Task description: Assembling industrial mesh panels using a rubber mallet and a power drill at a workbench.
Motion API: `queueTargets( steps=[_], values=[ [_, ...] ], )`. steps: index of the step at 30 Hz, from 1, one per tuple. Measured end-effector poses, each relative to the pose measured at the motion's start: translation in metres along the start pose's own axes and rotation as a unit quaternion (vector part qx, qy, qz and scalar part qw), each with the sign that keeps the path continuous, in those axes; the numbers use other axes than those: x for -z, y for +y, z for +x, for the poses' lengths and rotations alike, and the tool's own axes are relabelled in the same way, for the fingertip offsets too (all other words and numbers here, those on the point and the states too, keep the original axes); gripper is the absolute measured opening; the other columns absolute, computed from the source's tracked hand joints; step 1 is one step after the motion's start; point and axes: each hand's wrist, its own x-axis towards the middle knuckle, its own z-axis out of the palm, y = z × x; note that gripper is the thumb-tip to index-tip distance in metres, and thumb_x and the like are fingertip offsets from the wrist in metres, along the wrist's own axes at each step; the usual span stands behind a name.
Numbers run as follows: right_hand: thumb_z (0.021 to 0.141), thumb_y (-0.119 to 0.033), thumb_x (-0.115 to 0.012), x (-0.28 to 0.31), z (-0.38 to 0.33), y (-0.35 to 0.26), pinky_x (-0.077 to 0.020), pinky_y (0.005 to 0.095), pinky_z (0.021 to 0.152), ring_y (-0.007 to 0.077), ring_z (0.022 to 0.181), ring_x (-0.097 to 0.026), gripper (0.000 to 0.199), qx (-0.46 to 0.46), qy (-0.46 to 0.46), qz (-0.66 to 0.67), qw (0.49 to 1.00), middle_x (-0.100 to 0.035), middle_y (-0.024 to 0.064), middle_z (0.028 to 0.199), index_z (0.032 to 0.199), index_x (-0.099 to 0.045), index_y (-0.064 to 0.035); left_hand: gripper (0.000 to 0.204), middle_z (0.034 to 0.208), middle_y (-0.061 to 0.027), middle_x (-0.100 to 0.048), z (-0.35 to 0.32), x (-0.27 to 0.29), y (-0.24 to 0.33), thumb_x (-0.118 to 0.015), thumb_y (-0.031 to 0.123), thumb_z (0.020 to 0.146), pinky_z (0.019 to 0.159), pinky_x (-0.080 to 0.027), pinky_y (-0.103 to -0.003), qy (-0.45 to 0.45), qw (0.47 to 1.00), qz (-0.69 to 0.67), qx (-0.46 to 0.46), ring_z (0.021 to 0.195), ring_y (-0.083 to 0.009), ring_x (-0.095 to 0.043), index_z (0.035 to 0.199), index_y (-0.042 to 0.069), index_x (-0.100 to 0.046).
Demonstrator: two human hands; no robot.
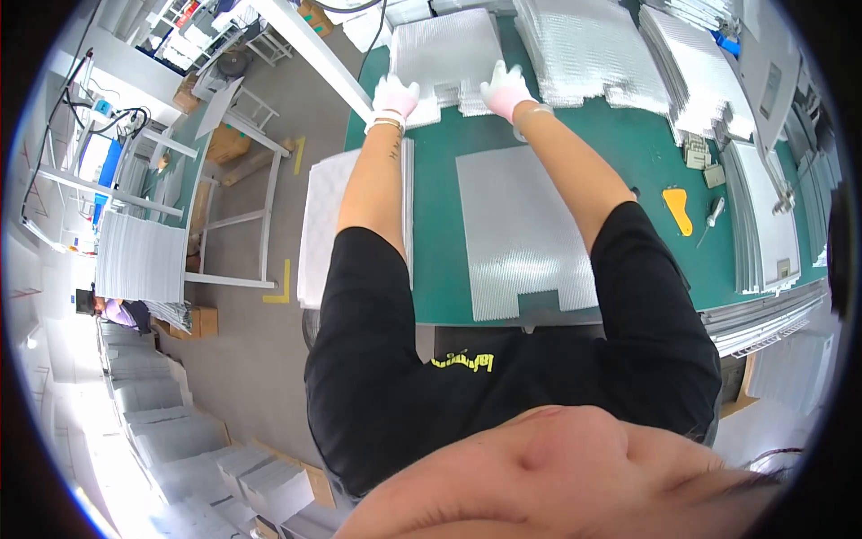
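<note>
Both my hands wear white and pink gloves and reach to the far side of the green table. My left hand [396,97] is at the near left corner of a stack of silvery ribbed sheets [446,49], its fingers apart. At the near right corner of that stack is my right hand [506,91], thumb and fingers spread. The stack's near edge has notches. Between my forearms and my body, one silvery notched sheet [516,229] lies flat, partly covered by my right arm.
White sheets [325,220] are stacked at the table's left edge. More silvery stacks [588,49] stand at the back right. A yellow scraper-like tool [677,211] and a screwdriver-like tool [713,218] lie on the right. A white post [316,56] rises at the back left.
</note>
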Motion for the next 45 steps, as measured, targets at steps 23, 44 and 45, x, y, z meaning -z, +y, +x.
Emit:
queueTargets(
  steps=[23, 44, 45],
  values=[
    [0.079, -0.006, -0.071, 0.145, -0.091, 0.025, -0.0533, 0.0369, 0.09, 0.0276, 0.102, -0.064, 0.086, 0.129, 0.024, 0.337, 0.932, -0.063, 0.0191, 0.117, 0.155, -0.031, -0.0045, 0.051, 0.129, -0.0162, -0.057, -0.092, 0.073, 0.036, -0.063, 0.016, 0.097, 0.092, -0.055, -0.042, -0.003, 0.851, -0.502, -0.152, 0.116, -0.0258, -0.06, 0.139, -0.005, -0.045],
    [0.083, -0.015, -0.072, 0.156, -0.375, 0.134, -0.0521, 0.0349, 0.078, 0.0283, 0.087, -0.063, 0.047, 0.045, 0.021, 0.1, 0.994, -0.062, 0.0141, 0.1, 0.128, -0.062, -0.004, 0.078, 0.108, -0.0151, -0.064, -0.424, 0.086, 0.141, -0.071, 0.006, 0.085, 0.074, -0.054, -0.028, -0.108, 0.912, -0.382, 0.099, 0.088, -0.0166, -0.065, 0.152, -0.004, -0.034],
    [0.083, -0.015, -0.072, 0.154, -0.376, 0.136, -0.0521, 0.0349, 0.079, 0.0279, 0.087, -0.063, 0.046, 0.046, 0.024, 0.1, 0.994, -0.062, 0.0131, 0.1, 0.127, -0.062, -0.0044, 0.076, 0.108, -0.015, -0.064, -0.425, 0.084, 0.141, -0.071, 0.006, 0.084, 0.075, -0.054, -0.029, -0.097, 0.924, -0.365, 0.063, 0.087, -0.0173, -0.064, 0.151, -0.003, -0.036]
  ],
)
